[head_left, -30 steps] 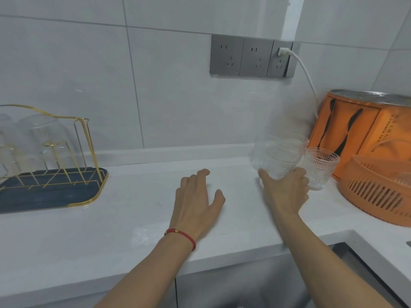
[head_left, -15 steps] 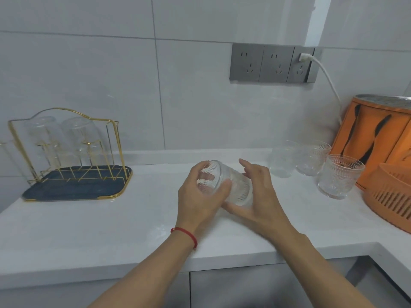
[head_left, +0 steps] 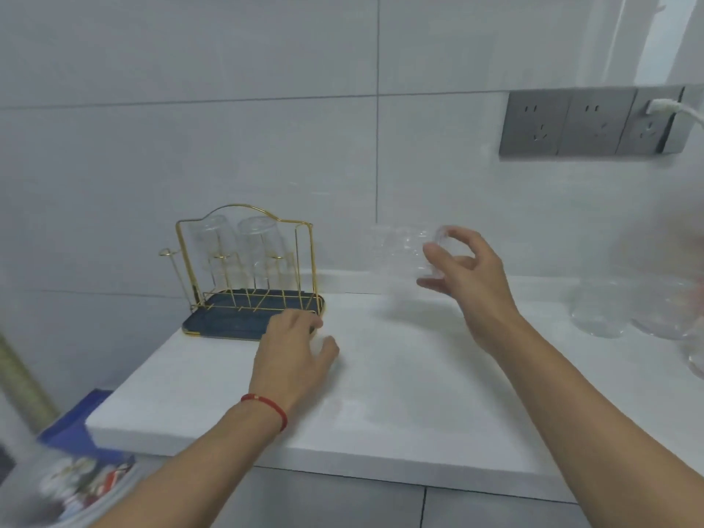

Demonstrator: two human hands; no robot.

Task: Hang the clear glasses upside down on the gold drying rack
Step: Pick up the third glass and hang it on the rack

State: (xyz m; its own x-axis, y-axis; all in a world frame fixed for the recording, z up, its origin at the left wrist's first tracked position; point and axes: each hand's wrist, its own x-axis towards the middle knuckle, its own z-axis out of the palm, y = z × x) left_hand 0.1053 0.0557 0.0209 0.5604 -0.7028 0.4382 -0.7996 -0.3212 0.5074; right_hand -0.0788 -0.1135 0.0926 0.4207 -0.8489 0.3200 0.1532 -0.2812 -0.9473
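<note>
Right hand [head_left: 463, 274] is up over the white table [head_left: 381, 394], its grip closed on a clear glass [head_left: 407, 249] lying sideways and blurred, base end between thumb and fingers, body sticking out left toward the gold drying rack [head_left: 247, 272]. The glass is in the air, right of the rack and apart from it. Two glasses [head_left: 238, 245] hang upside down on the rack's far pegs. Left hand [head_left: 291, 352] is low, fingers loosely spread and holding nothing, fingertips at the near right corner of the rack's dark tray [head_left: 224, 323]. More glasses [head_left: 598, 314] stand far right, blurred.
</note>
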